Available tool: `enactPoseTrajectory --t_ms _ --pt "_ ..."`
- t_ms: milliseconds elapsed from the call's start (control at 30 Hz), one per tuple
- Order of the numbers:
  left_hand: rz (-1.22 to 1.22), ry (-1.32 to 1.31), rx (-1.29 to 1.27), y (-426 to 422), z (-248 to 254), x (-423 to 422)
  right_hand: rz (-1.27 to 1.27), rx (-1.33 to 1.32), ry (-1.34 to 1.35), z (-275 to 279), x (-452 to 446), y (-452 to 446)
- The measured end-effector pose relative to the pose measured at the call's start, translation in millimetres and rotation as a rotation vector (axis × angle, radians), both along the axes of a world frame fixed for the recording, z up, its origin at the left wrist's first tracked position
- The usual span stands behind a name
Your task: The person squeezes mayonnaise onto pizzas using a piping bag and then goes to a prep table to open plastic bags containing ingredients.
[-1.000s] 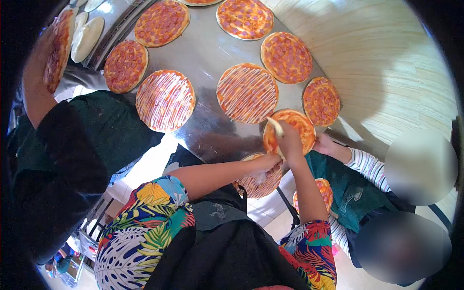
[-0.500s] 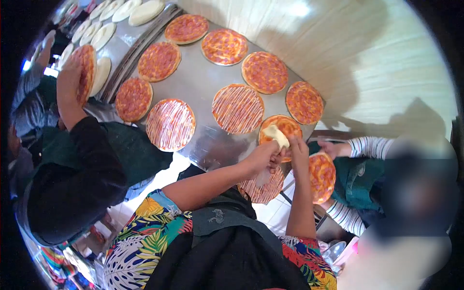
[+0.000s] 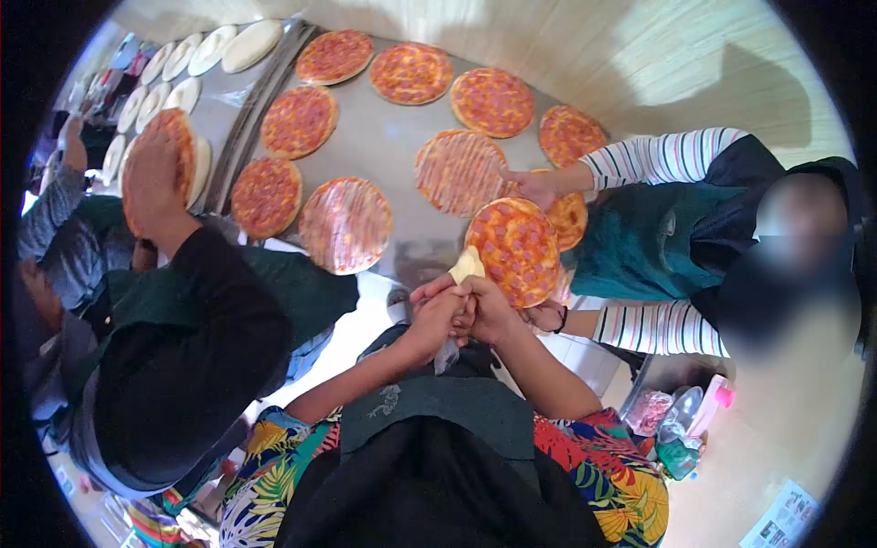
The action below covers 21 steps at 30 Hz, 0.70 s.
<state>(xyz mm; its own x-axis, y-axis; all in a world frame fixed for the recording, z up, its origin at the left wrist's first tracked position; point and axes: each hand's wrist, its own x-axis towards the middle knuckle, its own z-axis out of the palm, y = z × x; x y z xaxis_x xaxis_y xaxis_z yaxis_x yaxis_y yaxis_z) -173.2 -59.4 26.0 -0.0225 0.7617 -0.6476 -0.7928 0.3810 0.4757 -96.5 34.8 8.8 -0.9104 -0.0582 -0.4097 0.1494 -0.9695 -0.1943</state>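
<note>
Both my hands meet in front of my apron, closed round a piping bag (image 3: 468, 266) filled with pale cream. My left hand (image 3: 437, 321) wraps the bag from the left, with its clear twisted end hanging below. On the right side, my right hand (image 3: 489, 309) grips the same bag near its filled part. Just beyond my hands, a co-worker on the right holds a pizza topped with diced meat (image 3: 513, 253) in two hands. Farther off, a pizza striped with cream (image 3: 461, 173) lies on the metal table, and another striped one (image 3: 345, 225) lies to its left.
Several meat-topped pizzas (image 3: 396, 73) line the metal table (image 3: 365, 137). A plainer pizza (image 3: 568, 219) is partly behind the co-worker's arm (image 3: 639, 163). At the left, another person (image 3: 183, 338) holds a pizza (image 3: 187, 151) beside several pale dough rounds (image 3: 251, 46).
My hands have drawn back toward my body with the bag, off the plainer pizza. The right co-worker has brought the meat-topped pizza in over the table edge. The striped pizza near my hands is no longer visible.
</note>
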Motion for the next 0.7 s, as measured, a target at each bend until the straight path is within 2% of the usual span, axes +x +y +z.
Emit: enactPoseTrajectory --t_ms 67,167,367,567,633,700 --pt "0.047 0.009 0.023 -26 1 -5 0.014 0.132 -0.088 -14 -18 -21" --pt "0.128 -0.004 0.11 -58 -7 -19 0.087 0.279 -0.009 -28 -51 -41" --pt "0.155 0.034 0.134 -87 -6 -31 0.062 0.421 -0.175 -22 -87 -48" --pt "0.107 -0.011 0.171 -98 -31 -22 -0.099 0.408 -0.302 -38 -88 -46" --pt "-0.031 -0.028 0.164 -99 -39 -11 -0.239 0.45 -0.311 -44 -81 -37" --pt "-0.035 -0.074 0.151 -97 -44 -7 -0.301 0.522 -0.385 -22 -75 -33"
